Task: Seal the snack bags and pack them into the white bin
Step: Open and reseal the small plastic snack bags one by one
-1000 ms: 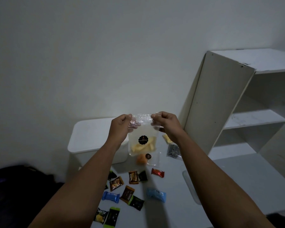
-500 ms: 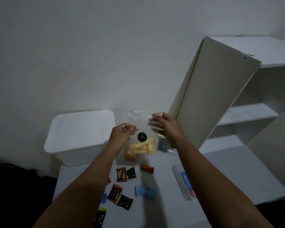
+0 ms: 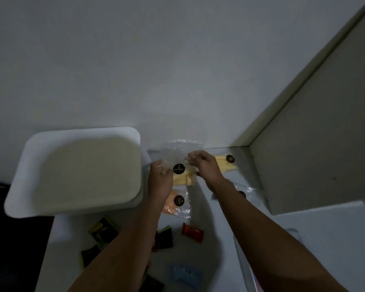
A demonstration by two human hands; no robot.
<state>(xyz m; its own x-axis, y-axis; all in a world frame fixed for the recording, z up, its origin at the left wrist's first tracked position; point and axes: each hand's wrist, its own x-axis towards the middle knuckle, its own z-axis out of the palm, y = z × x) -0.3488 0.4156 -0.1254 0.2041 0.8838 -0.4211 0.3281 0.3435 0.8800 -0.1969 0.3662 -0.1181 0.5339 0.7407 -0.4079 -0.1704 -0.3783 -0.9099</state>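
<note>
Both my hands hold a clear snack bag of yellow sticks with a round black label, just right of the white bin. My left hand grips its left edge and my right hand pinches its right side near the top. The bin is open and nothing shows inside it. Under my left wrist on the white table lies a bag of orange snacks. Another yellow-stick bag lies behind my right hand, and a third clear bag is partly hidden by my right forearm.
Small wrapped sweets lie on the table near me: a red one, a blue one and several dark ones. A white shelf unit stands close on the right. A clear box edge shows under my right arm.
The bag came down and left toward the bin. My left hand moved from beside the bag to gripping its left edge. The view tilted down closer to the table.
</note>
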